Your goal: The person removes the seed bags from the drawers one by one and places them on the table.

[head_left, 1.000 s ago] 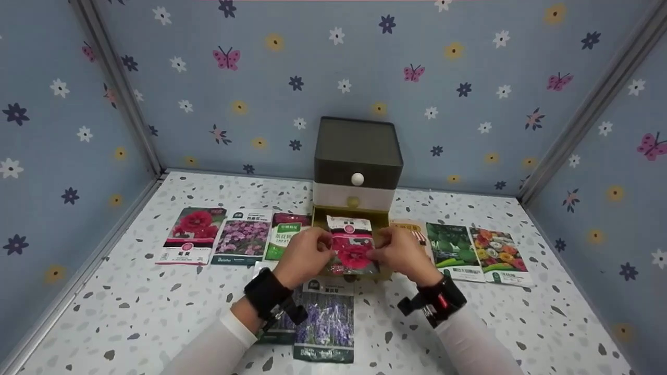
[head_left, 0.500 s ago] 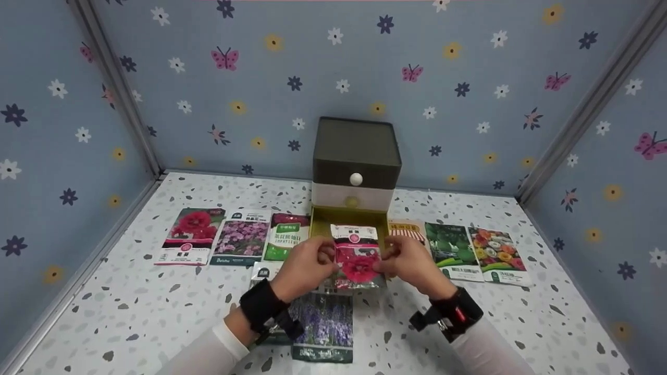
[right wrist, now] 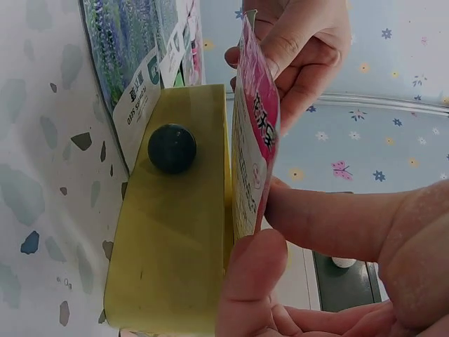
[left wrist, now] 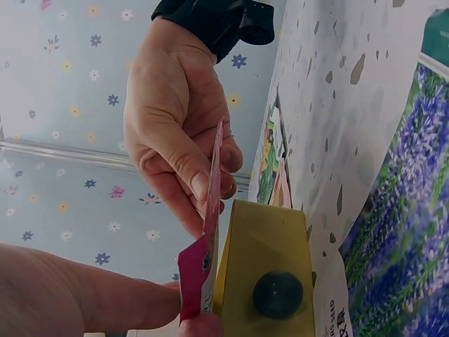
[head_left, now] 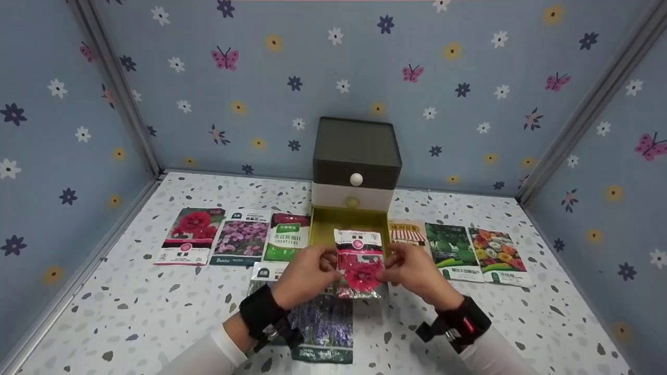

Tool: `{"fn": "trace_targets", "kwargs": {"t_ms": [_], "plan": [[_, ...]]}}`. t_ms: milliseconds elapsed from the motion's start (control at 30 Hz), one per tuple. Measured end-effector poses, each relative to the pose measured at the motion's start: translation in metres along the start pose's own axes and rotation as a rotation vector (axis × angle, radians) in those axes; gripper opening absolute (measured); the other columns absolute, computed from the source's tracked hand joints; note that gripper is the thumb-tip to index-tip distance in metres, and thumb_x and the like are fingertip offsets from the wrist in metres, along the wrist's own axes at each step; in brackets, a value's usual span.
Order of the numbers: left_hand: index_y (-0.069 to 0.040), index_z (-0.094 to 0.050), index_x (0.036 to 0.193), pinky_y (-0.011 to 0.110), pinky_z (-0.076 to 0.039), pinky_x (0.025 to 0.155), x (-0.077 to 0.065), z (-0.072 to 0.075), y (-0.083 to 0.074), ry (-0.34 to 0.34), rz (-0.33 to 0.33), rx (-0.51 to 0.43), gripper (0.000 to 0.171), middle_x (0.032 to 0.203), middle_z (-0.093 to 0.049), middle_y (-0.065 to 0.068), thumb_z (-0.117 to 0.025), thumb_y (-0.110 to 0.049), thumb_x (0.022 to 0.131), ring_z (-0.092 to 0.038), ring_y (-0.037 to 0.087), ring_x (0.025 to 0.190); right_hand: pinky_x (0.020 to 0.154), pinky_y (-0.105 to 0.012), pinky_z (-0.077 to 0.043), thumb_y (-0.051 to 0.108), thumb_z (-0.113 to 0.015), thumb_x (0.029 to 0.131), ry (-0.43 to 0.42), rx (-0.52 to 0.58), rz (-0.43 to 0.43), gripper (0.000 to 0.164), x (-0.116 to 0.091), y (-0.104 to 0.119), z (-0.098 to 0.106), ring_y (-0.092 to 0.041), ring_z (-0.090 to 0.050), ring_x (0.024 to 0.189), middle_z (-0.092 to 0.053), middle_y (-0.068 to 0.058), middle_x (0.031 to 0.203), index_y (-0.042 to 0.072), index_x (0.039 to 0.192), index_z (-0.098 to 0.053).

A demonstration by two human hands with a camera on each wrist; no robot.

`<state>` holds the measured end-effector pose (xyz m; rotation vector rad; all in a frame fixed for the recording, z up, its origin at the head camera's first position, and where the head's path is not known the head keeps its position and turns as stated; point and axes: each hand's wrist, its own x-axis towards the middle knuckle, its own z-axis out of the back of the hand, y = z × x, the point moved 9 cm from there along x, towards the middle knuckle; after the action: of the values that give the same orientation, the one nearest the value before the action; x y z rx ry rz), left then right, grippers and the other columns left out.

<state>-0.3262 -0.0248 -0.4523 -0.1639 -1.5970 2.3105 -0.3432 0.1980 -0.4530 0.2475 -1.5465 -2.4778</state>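
Observation:
A seed packet with a red flower picture is held between my two hands, just above the front of the pulled-out olive-yellow drawer. My left hand pinches its left edge. On the opposite edge my right hand pinches it between thumb and fingers. From the left wrist view, the packet appears edge-on over the drawer front with its dark round knob. The right wrist view shows the printed packet close to the drawer front, tilted up from it.
The drawer belongs to a small cabinet with a white knob, standing against the patterned wall. Several seed packets lie in a row to the left and right. A lavender packet lies in front, partly overlapping another one.
Both hands have drawn the red-flower packet toward me, from inside the open drawer to above its front edge. More of the drawer's inside shows now. The other packets stay put.

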Motion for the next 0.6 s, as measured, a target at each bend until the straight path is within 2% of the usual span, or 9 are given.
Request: {"fn": "trace_targets", "kwargs": {"t_ms": [133, 300, 433, 600], "plan": [[0.013, -0.06, 0.146, 0.034, -0.063, 0.094, -0.002, -0.003, 0.001, 0.012, 0.002, -0.012, 0.059, 0.124, -0.072, 0.016, -0.08, 0.005, 0.09, -0.07, 0.02, 0.102, 0.073, -0.031, -0.061, -0.007, -0.087, 0.086, 0.02, 0.027, 0.004, 0.085, -0.004, -0.002, 0.0, -0.02, -0.071, 0.085, -0.075, -0.017, 0.107, -0.02, 0.158, -0.044], [0.01, -0.062, 0.145, 0.031, -0.063, 0.091, -0.006, -0.008, 0.001, 0.026, 0.012, -0.004, 0.058, 0.121, -0.072, 0.012, -0.081, 0.006, 0.09, -0.07, 0.02, 0.102, 0.072, -0.03, -0.061, -0.006, -0.089, 0.082, 0.007, 0.006, -0.006, 0.084, -0.01, -0.003, 0.0, -0.021, -0.07, 0.085, -0.074, -0.015, 0.104, -0.016, 0.155, -0.049], [0.01, -0.06, 0.147, 0.03, -0.063, 0.091, -0.009, -0.013, 0.0, 0.039, 0.021, 0.002, 0.06, 0.12, -0.071, 0.011, -0.081, 0.006, 0.091, -0.07, 0.02, 0.102, 0.07, -0.03, -0.061, -0.007, -0.09, 0.082, 0.007, 0.007, -0.009, 0.088, -0.015, -0.004, 0.001, -0.021, -0.068, 0.085, -0.072, -0.014, 0.102, -0.017, 0.158, -0.046], [0.011, -0.055, 0.153, 0.029, -0.063, 0.09, -0.014, -0.017, -0.001, 0.051, 0.032, -0.013, 0.068, 0.122, -0.072, 0.011, -0.081, 0.006, 0.091, -0.07, 0.02, 0.102, 0.067, -0.028, -0.059, -0.007, -0.09, 0.083, 0.03, 0.019, -0.013, 0.083, -0.021, -0.006, 0.002, -0.021, -0.067, 0.082, -0.07, -0.015, 0.1, -0.016, 0.155, -0.051]]}}
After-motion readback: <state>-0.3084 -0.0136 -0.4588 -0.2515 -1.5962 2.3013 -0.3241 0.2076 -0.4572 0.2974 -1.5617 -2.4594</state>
